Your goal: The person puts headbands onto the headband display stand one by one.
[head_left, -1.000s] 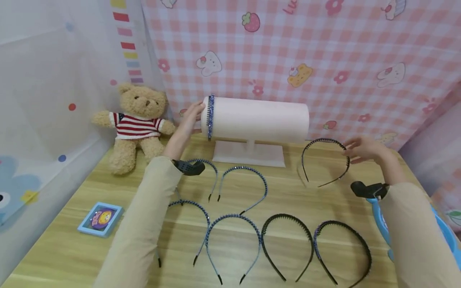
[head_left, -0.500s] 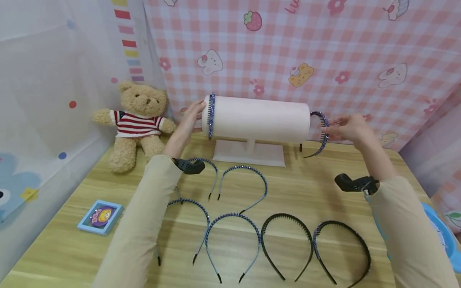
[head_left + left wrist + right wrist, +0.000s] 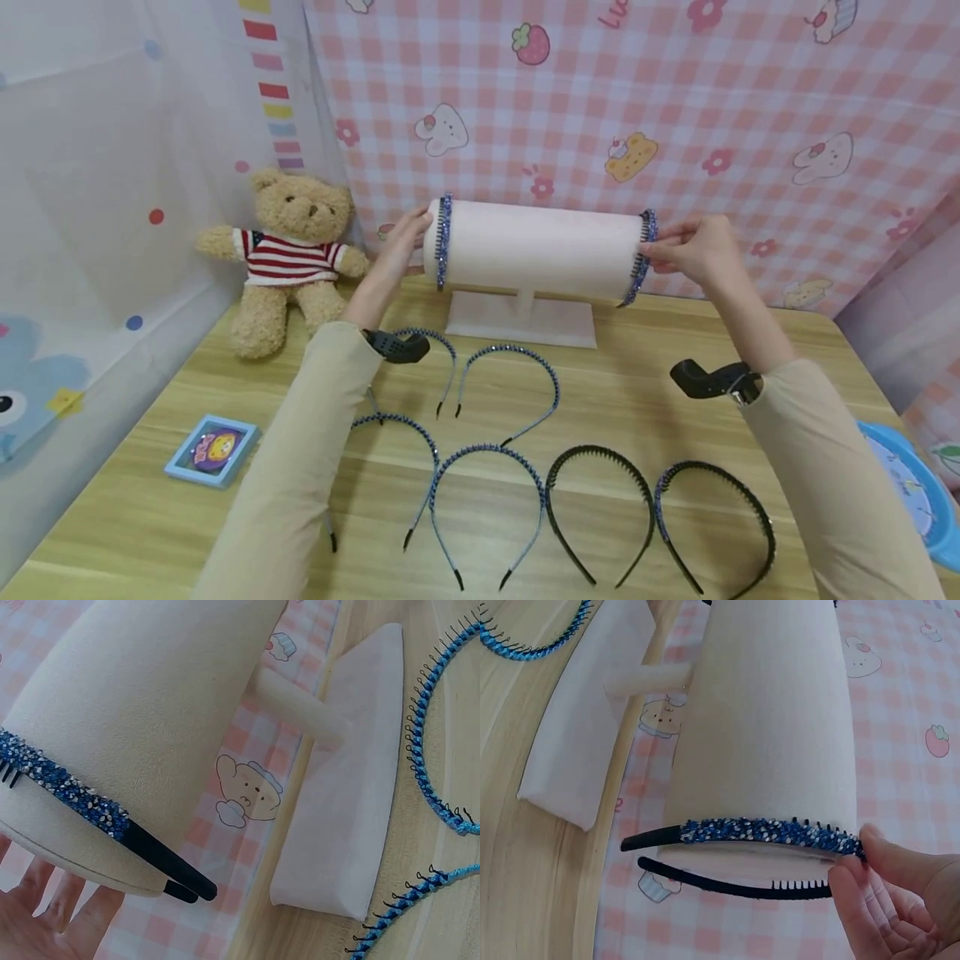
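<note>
A pale padded cylinder (image 3: 540, 246) lies level on a T-shaped stand with a flat base (image 3: 517, 317). My right hand (image 3: 701, 248) pinches a headband (image 3: 761, 831) with blue and silver glitter and inner teeth between thumb and fingers. That headband straddles the cylinder's right end, part of its band beyond the end face; its black tips stick out past the side. A similar glitter headband (image 3: 75, 793) sits round the left end. My left hand (image 3: 393, 258) rests with extended fingers (image 3: 64, 904) against the cylinder's left end.
Several headbands lie on the wooden table in front: blue beaded ones (image 3: 487, 450) and black toothed ones (image 3: 600, 454). A teddy bear (image 3: 288, 258) sits at the left, near a blue-framed box (image 3: 212, 451). A blue tray (image 3: 941, 521) stands at the right edge. A checked cloth (image 3: 570, 100) hangs behind.
My right hand has carried the glitter headband leftward and up from above the table's right side onto the cylinder's right end. My left hand has stayed at the left end.
</note>
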The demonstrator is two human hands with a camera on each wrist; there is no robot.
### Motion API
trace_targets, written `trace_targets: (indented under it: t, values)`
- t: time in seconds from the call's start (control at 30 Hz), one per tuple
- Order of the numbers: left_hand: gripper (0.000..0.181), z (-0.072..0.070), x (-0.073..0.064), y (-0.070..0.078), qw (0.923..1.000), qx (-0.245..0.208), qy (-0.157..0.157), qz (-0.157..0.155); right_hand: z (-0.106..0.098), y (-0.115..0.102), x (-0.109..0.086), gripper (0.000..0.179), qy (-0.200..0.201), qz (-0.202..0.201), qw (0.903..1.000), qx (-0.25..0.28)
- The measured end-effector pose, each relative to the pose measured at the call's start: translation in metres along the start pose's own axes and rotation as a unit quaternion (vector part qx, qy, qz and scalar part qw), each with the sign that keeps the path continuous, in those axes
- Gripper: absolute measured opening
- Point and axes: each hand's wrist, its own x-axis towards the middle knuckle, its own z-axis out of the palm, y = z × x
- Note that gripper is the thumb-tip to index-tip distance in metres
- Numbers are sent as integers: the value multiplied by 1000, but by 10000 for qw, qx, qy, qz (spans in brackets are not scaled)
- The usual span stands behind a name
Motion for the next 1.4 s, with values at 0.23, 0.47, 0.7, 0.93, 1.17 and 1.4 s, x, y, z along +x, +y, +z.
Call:
trace_targets:
  t: [0.23, 0.47, 0.7, 0.93, 1.17, 1.4]
  values:
    - [52, 1, 0, 1, 10000, 62, -33, 34, 6, -1, 2, 50, 25, -319, 9986, -430]
    - [52, 0, 1, 1, 9999, -5, -54, 102, 5, 2, 5, 77, -112, -668, 9873, -1440]
    - [52, -1, 3, -1, 9999, -34, -60, 100, -3, 14, 13, 76, -1093, -1373, 9635, -2021]
    - [51, 0, 3, -2, 9999, -40, -111, 120, -7, 24, 19, 79, -1269, -1673, 9625, -1720]
    - [51, 0, 1, -1, 9997, -27, -171, 200, -3, 27, 20, 90, -1303, -1714, 9643, -1542]
    - [51, 3, 0, 0, 9997, -10, -200, 166, 2, 21, 21, 92, -1309, -1890, 9593, -1640]
